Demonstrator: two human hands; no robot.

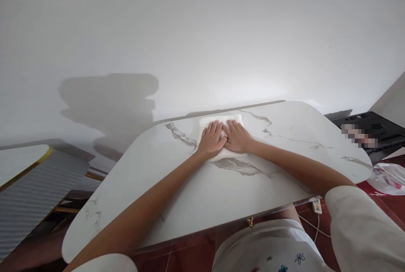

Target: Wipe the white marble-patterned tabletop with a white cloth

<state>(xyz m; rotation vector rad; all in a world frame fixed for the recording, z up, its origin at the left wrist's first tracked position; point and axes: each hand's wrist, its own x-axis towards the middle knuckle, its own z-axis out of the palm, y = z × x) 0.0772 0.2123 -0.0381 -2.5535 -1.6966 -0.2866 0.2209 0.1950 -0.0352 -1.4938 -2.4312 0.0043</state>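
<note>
As left hand (211, 139) and right hand (238, 137) press flat, grip open, folded cloth (221, 120) runs lengthwise away.

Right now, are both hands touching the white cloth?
Touching. The head view shows the left hand and right hand lying flat on the white cloth, no gap visible.

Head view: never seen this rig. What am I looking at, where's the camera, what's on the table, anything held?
No machine here: a person works with two bare hands. The one picture comes from a camera worn on the head, looking forward and down. The left hand and right hand lie flat, side by side, palms down on a white folded cloth. It rests near the far edge of a white marble-patterned tabletop. Nothing is gripped; both hands are open. Off the table at right lies a clear crumpled plastic bag.
</note>
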